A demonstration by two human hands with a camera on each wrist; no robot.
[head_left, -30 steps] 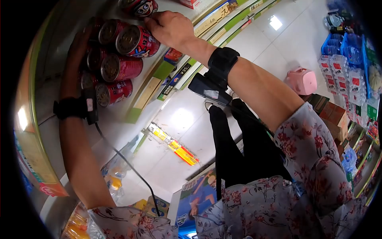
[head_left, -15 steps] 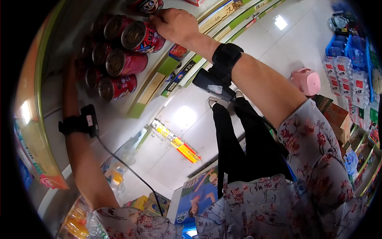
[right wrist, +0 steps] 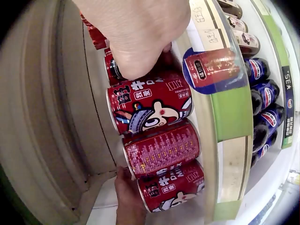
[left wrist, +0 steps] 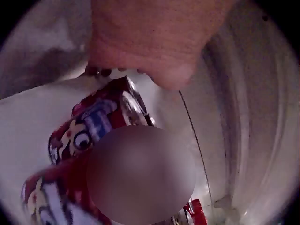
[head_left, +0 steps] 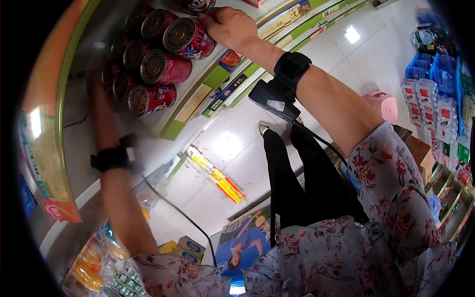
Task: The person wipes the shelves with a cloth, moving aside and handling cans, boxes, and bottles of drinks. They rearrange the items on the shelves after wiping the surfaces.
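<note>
Red milk cans (head_left: 180, 37) with cartoon faces stand in rows on a shop shelf, tops visible in the head view. My right hand (head_left: 232, 29) is at the shelf's front, fingers and thumb curled round a can (right wrist: 111, 65) that it mostly hides in the right wrist view. Another can (head_left: 200, 5) with a cartoon face stands just beyond the fingertips. Behind the rows, my left hand (head_left: 99, 96) is dark and blurred. In the left wrist view this hand (left wrist: 150, 42) extends past the can ends, its fingers mostly hidden and no can visible in it.
A green shelf edge with price labels (head_left: 190, 104) runs along the front of the cans. Blue bottles (right wrist: 269, 93) stand on another shelf level. A pink stool (head_left: 381, 106) stands on the tiled floor. A cable (head_left: 180, 213) hangs from the left wrist camera.
My left hand has drawn back along the rear of the cans, towards my body. My right hand stays at the same cans. The head view has shifted slightly.
</note>
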